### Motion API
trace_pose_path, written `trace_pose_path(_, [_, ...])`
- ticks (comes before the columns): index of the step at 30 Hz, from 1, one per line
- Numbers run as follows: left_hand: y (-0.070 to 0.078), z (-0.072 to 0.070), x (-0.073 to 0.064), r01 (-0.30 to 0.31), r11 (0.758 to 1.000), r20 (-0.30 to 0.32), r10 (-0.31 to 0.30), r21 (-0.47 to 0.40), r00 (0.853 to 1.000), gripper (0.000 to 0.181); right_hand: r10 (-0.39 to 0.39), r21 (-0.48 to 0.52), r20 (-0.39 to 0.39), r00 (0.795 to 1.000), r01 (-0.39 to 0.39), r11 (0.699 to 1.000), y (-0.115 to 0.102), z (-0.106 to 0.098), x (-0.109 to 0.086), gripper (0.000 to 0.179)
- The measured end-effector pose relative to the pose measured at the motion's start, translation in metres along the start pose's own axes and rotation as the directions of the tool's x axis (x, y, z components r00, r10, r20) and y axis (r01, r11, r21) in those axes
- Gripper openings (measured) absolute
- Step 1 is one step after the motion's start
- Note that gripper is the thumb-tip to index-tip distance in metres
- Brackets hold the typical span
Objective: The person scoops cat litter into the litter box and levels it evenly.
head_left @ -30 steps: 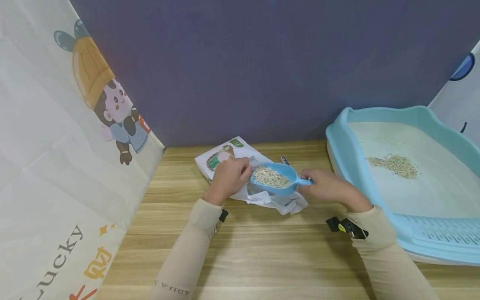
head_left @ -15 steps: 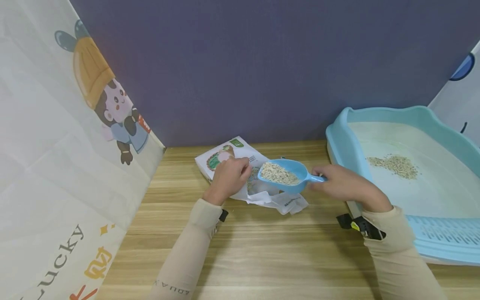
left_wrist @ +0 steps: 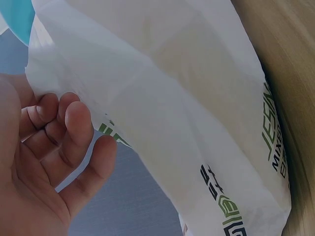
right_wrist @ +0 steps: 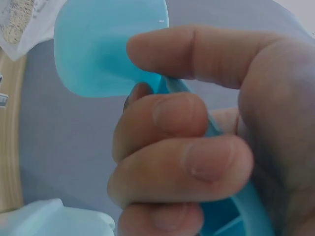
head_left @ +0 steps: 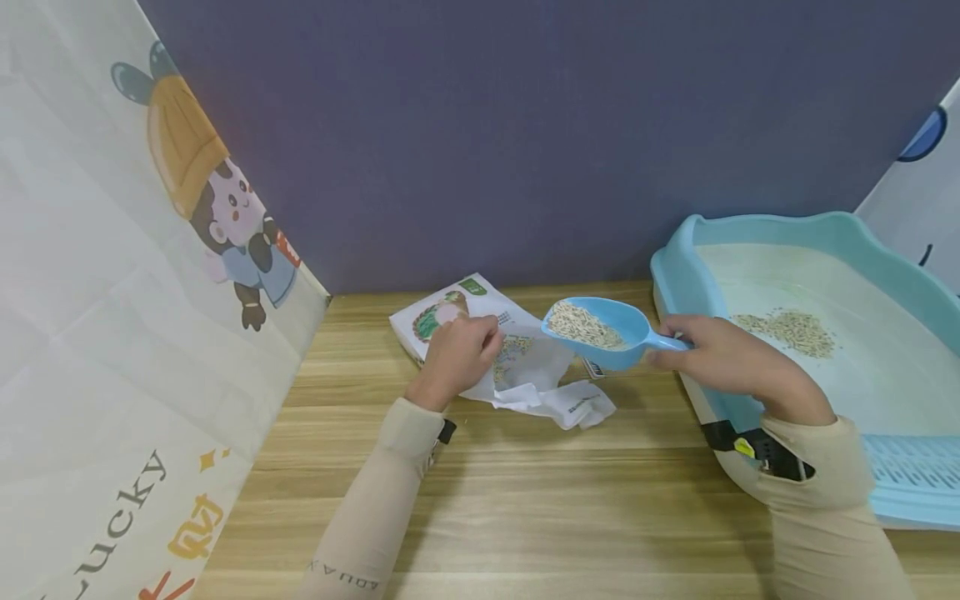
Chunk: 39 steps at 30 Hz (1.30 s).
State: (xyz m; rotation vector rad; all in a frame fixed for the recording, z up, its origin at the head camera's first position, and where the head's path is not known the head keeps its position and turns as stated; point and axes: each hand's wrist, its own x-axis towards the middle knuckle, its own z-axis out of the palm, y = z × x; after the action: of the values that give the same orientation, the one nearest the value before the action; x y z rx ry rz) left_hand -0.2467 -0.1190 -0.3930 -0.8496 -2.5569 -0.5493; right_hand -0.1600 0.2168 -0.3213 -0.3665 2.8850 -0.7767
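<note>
A light blue scoop (head_left: pixel 628 320) heaped with pale litter pellets (head_left: pixel 583 325) is held level by my right hand (head_left: pixel 723 357), whose fingers wrap its handle in the right wrist view. The scoop is up between the litter bag and the litter box. My left hand (head_left: pixel 459 354) pinches the edge of the opened white litter bag (left_wrist: pixel 157 93), with the fingers curled at its lip. In the head view, pellets (head_left: pixel 512 350) show inside the bag's mouth, and its torn flap (head_left: pixel 585 405) spreads toward the right. Part of the bag is hidden behind my left hand.
A blue-rimmed litter box (head_left: pixel 678 267) stands at the right, with a small pile of pellets (head_left: pixel 798 332) on its white floor. A small printed label (head_left: pixel 594 367) is by the bag on the wooden tabletop (head_left: pixel 525 517). A dark panel (head_left: pixel 487 142) rises behind.
My right hand has carried the loaded scoop rightward and slightly up, away from over the bag toward the litter box. My left hand has stayed in place at the bag.
</note>
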Motion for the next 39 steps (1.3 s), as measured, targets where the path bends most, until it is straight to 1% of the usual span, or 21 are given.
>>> trace_pose_path(6, [0.0,0.0,0.0,-0.001,1.0,-0.002,0.001,0.001,1.0,0.038,0.056,-0.013,-0.027,0.998,-0.056,0.998,0.009,-0.011,-0.007,0.028])
trace_pose_path(12, [0.0,-0.001,-0.001,-0.005,1.0,-0.002,0.005,0.0,1.0,0.038,0.103,0.016,-0.055,0.993,-0.102,0.995,0.019,-0.02,-0.011,0.037])
trace_pose_path(17, [0.0,-0.001,-0.001,-0.007,1.0,-0.003,0.007,0.002,1.0,0.039,0.159,0.044,-0.074,0.984,-0.156,0.987,0.029,-0.029,-0.017,0.043])
trace_pose_path(24, [-0.001,-0.001,-0.002,-0.003,1.0,-0.002,0.003,0.003,1.0,0.038,0.246,0.049,-0.103,0.964,-0.242,0.969,0.047,-0.041,-0.025,0.058])
trace_pose_path(28, [-0.001,-0.002,-0.002,0.004,1.0,0.002,-0.004,0.002,1.0,0.038,0.282,0.043,-0.125,0.951,-0.278,0.959,0.058,-0.046,-0.029,0.064])
trace_pose_path(34, [-0.002,-0.002,-0.003,0.003,1.0,0.0,-0.003,0.0,1.0,0.038,0.342,0.084,-0.156,0.927,-0.332,0.939,0.072,-0.052,-0.037,0.066])
trace_pose_path(39, [-0.004,-0.001,-0.003,-0.004,1.0,-0.007,0.004,0.0,1.0,0.038,0.377,0.123,-0.187,0.907,-0.359,0.925,0.077,-0.054,-0.041,0.06])
